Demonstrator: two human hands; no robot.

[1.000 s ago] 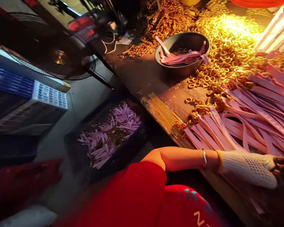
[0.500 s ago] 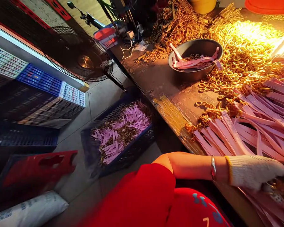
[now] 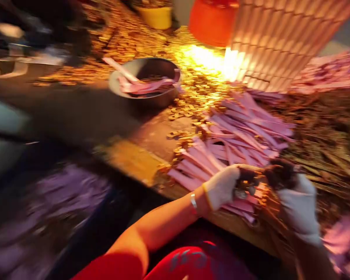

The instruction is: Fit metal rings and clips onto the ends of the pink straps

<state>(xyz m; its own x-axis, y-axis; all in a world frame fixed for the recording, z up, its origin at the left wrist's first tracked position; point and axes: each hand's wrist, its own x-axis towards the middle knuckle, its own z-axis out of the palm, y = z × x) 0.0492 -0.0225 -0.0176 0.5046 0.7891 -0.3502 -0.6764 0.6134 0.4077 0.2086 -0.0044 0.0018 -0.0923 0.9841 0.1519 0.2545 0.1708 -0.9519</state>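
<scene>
My left hand [image 3: 226, 186], in a pale glove with dark fingers, is closed around small metal fittings [image 3: 246, 188] above the pink straps [image 3: 218, 155]. Facing it, my right hand [image 3: 299, 204], gloved alike, is closed with its fingertips close to the left ones. A gold-coloured chain [image 3: 266, 198] runs down from between the hands, apparently gripped by the right; motion blur hides its exact hold. Many pink straps with brass-coloured hooks at their ends lie fanned over the table under and beyond the left hand.
A dark bowl [image 3: 160, 97] holding pink straps stands farther back, beside heaped gold rings [image 3: 198, 85]. An orange-red lamp shade [image 3: 212, 23] and a ribbed pale panel [image 3: 268, 42] rise behind. Piled chains [image 3: 326, 132] cover the right. A crate of straps [image 3: 72, 186] sits below the table's edge.
My view has swung right, so the bowl and straps appear farther left. My right hand has come fully into view opposite the left, with metal pieces between them.
</scene>
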